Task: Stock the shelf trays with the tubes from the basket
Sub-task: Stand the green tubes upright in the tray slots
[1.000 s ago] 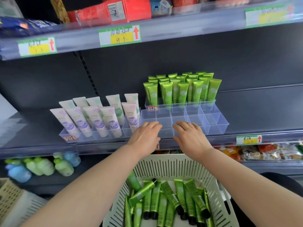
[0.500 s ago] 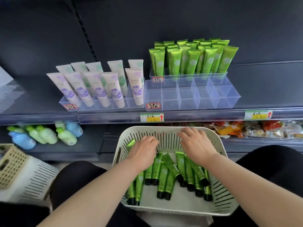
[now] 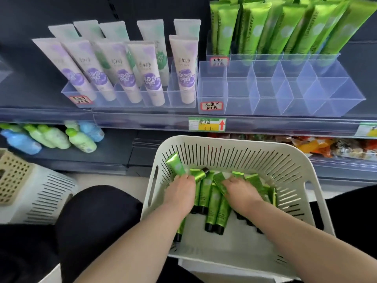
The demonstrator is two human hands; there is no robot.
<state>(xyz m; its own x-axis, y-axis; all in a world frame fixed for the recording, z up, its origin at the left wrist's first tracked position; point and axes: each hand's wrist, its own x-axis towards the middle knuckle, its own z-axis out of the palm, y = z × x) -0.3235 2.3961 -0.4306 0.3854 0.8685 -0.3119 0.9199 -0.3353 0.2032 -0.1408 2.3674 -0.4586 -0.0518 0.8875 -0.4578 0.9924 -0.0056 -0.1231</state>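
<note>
A white slotted basket (image 3: 234, 147) sits on my lap below the shelf, and several green tubes (image 3: 214, 209) lie inside it. My left hand (image 3: 179, 194) is down in the basket, fingers curled over green tubes; one tube (image 3: 175, 166) sticks up from its grip. My right hand (image 3: 241, 193) is curled over more green tubes beside it. On the shelf above, a clear divided tray (image 3: 285, 108) has bare front compartments. More green tubes (image 3: 255, 29) stand upright in its back rows.
A second clear tray (image 3: 130, 103) to the left holds white and purple tubes (image 3: 126, 78). Bottles (image 3: 51, 136) lie on the lower shelf, with snack packets (image 3: 326, 147) at its right. A beige basket (image 3: 12, 174) on a white crate (image 3: 47, 199) stands lower left.
Both hands came down from the front of the clear tray into the basket and closed over green tubes. The view tilted down and nearer to the shelf.
</note>
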